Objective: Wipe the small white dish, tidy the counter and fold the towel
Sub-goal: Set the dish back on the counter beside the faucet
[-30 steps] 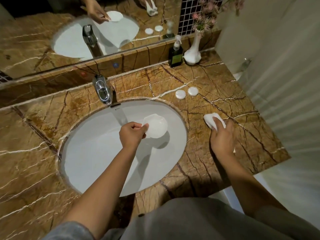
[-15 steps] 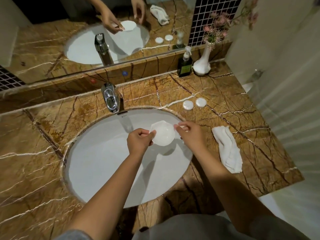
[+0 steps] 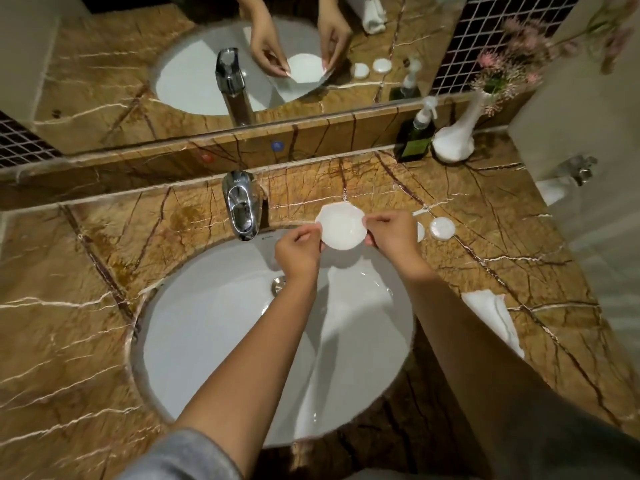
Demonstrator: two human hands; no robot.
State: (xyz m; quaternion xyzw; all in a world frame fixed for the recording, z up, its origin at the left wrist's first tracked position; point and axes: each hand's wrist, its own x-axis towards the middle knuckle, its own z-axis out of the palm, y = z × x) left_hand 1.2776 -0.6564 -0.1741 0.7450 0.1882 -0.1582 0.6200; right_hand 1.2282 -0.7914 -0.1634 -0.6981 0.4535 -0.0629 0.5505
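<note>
A small white dish (image 3: 342,226) with a scalloped rim is held over the far rim of the sink, just right of the tap. My left hand (image 3: 299,251) pinches its left edge and my right hand (image 3: 391,233) pinches its right edge. The white towel (image 3: 491,317) lies loosely folded on the marble counter (image 3: 86,271) to the right of the sink, partly hidden by my right forearm. Neither hand touches the towel.
A white oval sink (image 3: 214,334) with a chrome tap (image 3: 240,207) fills the middle. Two small white round lids (image 3: 441,228) lie right of the dish. A dark pump bottle (image 3: 417,135) and a white vase (image 3: 455,136) with pink flowers stand at the back right, below the mirror.
My right hand let go of the towel and took hold of the dish's right edge. Both hands carried the dish away from me, from over the basin to its far rim.
</note>
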